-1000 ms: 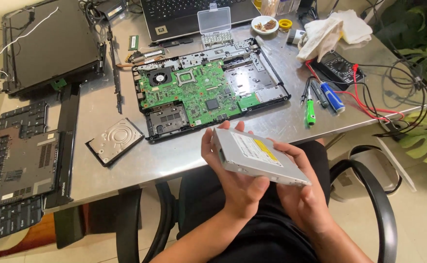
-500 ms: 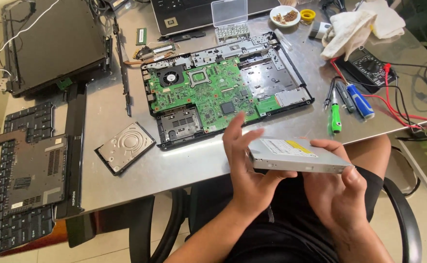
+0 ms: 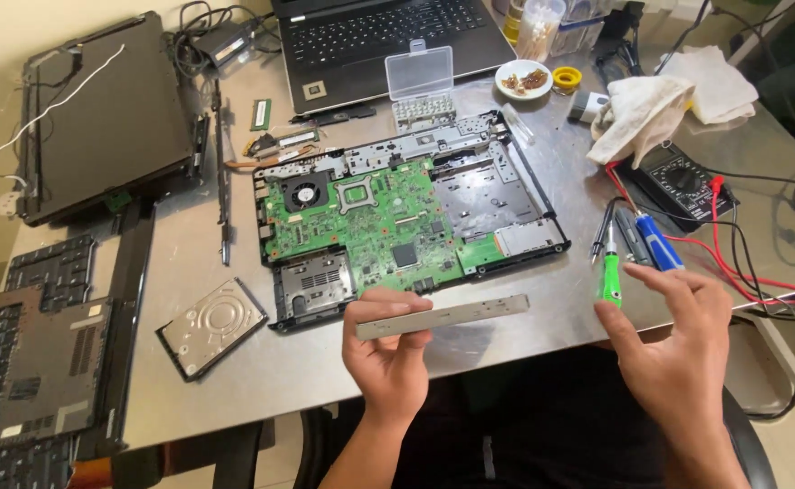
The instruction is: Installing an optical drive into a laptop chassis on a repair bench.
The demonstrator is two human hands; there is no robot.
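One slim grey optical drive (image 3: 443,317), seen edge-on and level, is clenched in the left hand (image 3: 388,349) just below the green motherboard (image 3: 370,226). The right hand (image 3: 678,340), grip released, hovers right of it near the green screwdriver (image 3: 610,272).

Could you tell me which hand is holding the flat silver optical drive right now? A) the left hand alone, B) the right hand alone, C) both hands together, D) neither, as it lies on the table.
A: the left hand alone grips the optical drive edge-on above the table edge, while the right hand is open and apart from it, near the green screwdriver.
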